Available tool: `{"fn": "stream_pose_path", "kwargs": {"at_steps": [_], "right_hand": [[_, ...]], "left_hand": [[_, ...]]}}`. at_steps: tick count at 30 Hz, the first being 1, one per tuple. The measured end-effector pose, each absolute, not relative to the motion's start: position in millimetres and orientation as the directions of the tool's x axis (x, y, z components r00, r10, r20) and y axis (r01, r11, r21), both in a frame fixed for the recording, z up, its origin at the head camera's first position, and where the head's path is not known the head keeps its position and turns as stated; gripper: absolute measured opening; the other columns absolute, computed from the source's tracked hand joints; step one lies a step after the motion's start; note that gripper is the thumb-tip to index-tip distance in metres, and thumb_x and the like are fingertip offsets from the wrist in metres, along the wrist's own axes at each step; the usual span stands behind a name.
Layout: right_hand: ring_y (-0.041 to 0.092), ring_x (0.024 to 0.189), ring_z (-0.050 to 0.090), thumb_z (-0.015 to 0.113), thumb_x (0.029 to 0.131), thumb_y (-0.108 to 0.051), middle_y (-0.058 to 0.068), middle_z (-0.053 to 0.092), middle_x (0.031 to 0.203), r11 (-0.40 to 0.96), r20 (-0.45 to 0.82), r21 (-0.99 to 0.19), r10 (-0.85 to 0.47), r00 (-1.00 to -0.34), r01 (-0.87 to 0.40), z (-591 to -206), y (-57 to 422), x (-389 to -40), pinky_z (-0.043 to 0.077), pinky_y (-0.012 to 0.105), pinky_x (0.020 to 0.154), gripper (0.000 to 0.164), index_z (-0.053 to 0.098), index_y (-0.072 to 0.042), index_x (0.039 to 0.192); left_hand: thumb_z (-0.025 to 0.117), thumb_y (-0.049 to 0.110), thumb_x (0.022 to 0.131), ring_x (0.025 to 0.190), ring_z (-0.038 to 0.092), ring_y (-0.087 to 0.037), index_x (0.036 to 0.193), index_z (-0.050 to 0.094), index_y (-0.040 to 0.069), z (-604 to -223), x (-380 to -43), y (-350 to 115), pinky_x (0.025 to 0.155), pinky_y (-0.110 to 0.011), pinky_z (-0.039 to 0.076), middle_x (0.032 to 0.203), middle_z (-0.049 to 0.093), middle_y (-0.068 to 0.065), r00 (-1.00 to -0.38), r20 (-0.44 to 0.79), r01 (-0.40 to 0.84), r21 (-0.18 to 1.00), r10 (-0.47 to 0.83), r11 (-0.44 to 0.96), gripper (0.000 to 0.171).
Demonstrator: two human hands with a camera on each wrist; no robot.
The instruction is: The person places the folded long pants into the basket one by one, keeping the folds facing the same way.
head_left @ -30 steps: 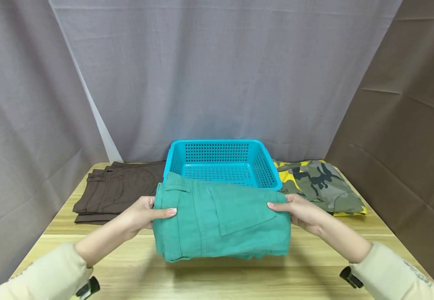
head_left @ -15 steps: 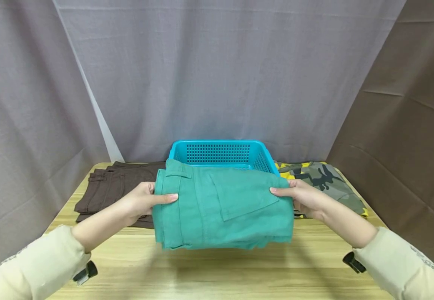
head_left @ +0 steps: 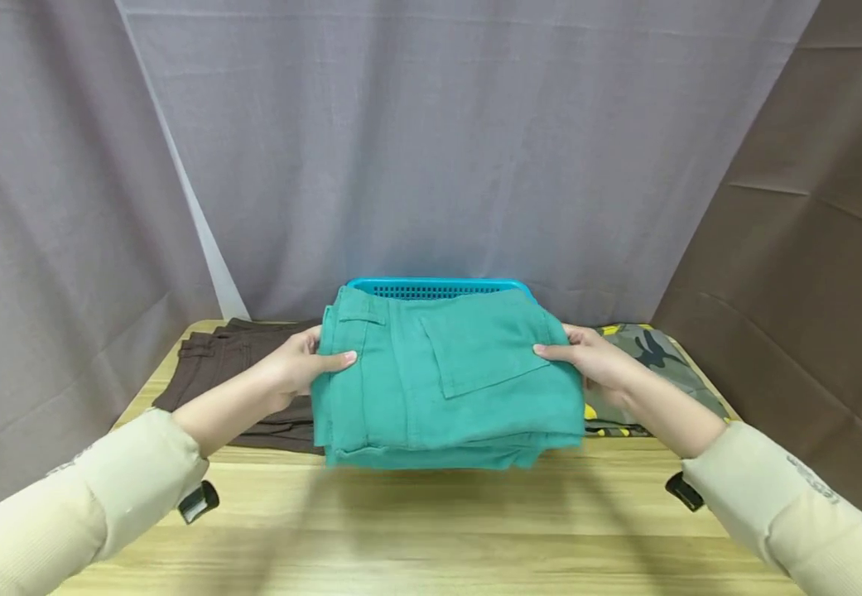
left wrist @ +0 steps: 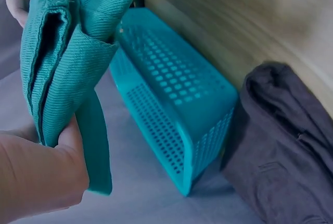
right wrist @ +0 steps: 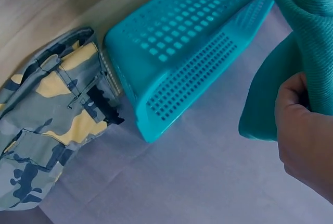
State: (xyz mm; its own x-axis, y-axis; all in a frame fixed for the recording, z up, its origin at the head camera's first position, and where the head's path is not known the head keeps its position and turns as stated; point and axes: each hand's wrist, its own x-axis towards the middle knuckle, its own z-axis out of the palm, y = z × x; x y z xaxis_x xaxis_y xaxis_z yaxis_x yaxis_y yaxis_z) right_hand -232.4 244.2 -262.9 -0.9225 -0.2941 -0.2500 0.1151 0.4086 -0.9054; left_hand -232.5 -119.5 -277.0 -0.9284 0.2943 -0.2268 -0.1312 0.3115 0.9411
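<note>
Folded green trousers (head_left: 449,372) with a belt loop and a back pocket hang in the air between both hands. My left hand (head_left: 300,364) pinches their waistband side, thumb on the front face and fingers behind. At the opposite side my right hand (head_left: 594,358) pinches the folded cloth the same way. Behind the trousers in the head view, only the back rim of a blue plastic basket (head_left: 438,285) shows. Both wrist views show the trousers held above the level of the perforated basket (left wrist: 171,78), apart from it.
Folded dark brown trousers (head_left: 214,356) lie on the wooden table (head_left: 416,530) left of the basket. Folded camouflage trousers (head_left: 662,356) in grey, green and yellow lie on its right. Grey cloth (head_left: 460,149) hangs behind the table.
Both hands have carried the green trousers forward and up, away from the body. The trousers now cover most of the basket in the head view; the grip is unchanged.
</note>
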Motion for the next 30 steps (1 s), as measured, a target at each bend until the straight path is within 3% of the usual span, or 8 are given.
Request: {"fn": "stream_pose_path", "kwargs": {"at_steps": [3,7,11,22,30], "right_hand": [[0.025,0.115,0.057,0.047,0.099,-0.023,0.026,0.032,0.147,0.430,-0.232,-0.899,-0.294,-0.927,0.089,-261,243,-243,0.047,0.043,0.100,0.062,0.017,-0.003,0.150],[0.042,0.136,0.031,0.042,0.101,-0.018,0.027,0.023,0.151,0.448,-0.217,-0.891,-0.293,-0.931,0.067,-263,241,-257,0.036,0.054,0.107,0.061,0.010,-0.005,0.152],[0.043,0.137,0.027,0.041,0.101,-0.014,0.028,0.022,0.151,0.498,-0.200,-0.867,-0.297,-0.934,0.027,-266,241,-270,0.031,0.055,0.109,0.059,0.012,-0.002,0.151],[0.042,0.136,0.029,0.039,0.102,-0.013,0.029,0.023,0.149,0.556,-0.269,-0.829,-0.300,-0.915,0.061,-279,250,-298,0.033,0.052,0.110,0.056,0.013,0.003,0.149],[0.045,0.140,0.019,0.038,0.102,-0.013,0.029,0.008,0.154,0.588,-0.350,-0.799,-0.285,-0.893,0.125,-283,247,-319,0.028,0.054,0.112,0.064,-0.001,0.001,0.150]], "left_hand": [[0.053,0.016,0.097,0.105,0.061,-0.021,0.148,0.024,0.009,-276,-247,-115,0.094,-0.041,0.051,0.139,0.046,-0.020,-0.936,-0.242,-0.155,0.936,0.256,0.317,0.060],[0.053,0.013,0.096,0.112,0.058,-0.028,0.152,0.016,0.012,-277,-263,-109,0.092,-0.040,0.051,0.142,0.042,-0.019,-0.942,-0.265,-0.190,0.927,0.206,0.324,0.067],[0.054,0.010,0.095,0.126,0.047,-0.036,0.153,0.013,0.016,-281,-275,-104,0.099,-0.047,0.046,0.146,0.037,-0.018,-0.943,-0.281,-0.216,0.924,0.179,0.314,0.071],[0.052,0.006,0.095,0.138,0.030,-0.040,0.153,0.011,0.014,-302,-298,-90,0.108,-0.055,0.033,0.154,0.024,-0.018,-0.950,-0.268,-0.207,0.924,0.159,0.321,0.071],[0.050,0.003,0.096,0.143,0.018,-0.038,0.153,0.011,0.015,-307,-317,-85,0.112,-0.057,0.026,0.156,0.017,-0.016,-0.951,-0.270,-0.192,0.896,0.148,0.401,0.070]]}}
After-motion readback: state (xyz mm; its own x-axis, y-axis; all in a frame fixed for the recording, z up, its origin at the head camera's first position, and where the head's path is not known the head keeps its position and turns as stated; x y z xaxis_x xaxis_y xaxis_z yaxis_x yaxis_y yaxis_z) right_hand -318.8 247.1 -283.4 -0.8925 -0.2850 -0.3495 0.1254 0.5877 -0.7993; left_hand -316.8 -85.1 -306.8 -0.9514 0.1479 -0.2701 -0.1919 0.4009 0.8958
